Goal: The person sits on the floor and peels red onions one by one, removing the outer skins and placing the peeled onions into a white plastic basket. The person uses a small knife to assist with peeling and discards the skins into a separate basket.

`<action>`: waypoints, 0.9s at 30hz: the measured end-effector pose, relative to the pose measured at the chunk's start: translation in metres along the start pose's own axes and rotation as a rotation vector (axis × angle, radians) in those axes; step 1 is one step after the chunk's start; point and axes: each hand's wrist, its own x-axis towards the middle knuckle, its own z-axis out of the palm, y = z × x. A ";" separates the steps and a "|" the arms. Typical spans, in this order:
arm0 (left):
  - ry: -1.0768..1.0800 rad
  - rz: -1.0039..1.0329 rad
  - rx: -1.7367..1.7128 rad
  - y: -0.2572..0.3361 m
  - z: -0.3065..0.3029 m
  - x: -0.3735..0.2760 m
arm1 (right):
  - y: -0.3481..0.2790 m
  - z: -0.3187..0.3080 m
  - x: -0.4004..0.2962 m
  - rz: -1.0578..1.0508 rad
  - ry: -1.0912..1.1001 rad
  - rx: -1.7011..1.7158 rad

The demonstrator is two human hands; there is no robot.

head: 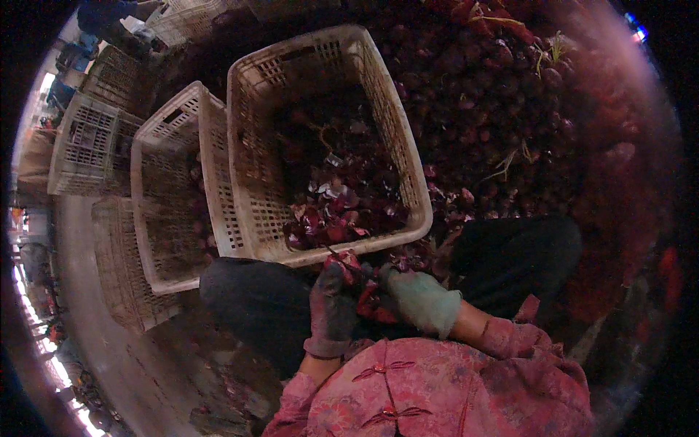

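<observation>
My left hand [329, 311], in a dark, soiled glove, is closed around a red onion [343, 259] with loose skin, just below the near rim of a plastic crate. My right hand [418, 297], in a pale green glove, is close beside it, its fingers curled near dark red skins [374, 306]; what lies within those fingers is hidden. The dirty white plastic crate [412, 235] stands in front of my knees, with red onions and loose skins [333, 213] inside it.
A second plastic crate [139, 235] with onions stands at the left, with more crates [87, 136] beyond it. A large heap of red onions [480, 120] spreads along the right, with red mesh [622, 218] at its edge. Skins litter the floor [218, 377].
</observation>
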 end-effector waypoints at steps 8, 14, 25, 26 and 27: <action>0.068 0.060 0.296 0.001 0.005 -0.002 | 0.026 0.004 0.037 -0.216 -0.055 -0.100; -0.134 0.039 0.059 0.002 0.011 -0.010 | 0.038 0.004 0.027 -0.122 -0.098 0.604; -0.416 0.023 -0.158 0.027 0.028 -0.040 | 0.056 -0.010 0.045 -0.470 0.258 0.448; -0.460 -0.058 -0.155 0.028 0.021 -0.033 | 0.064 -0.009 0.046 -0.414 0.309 0.516; -0.494 -0.126 -0.148 0.032 0.003 -0.025 | 0.070 -0.006 0.051 -0.371 0.351 0.590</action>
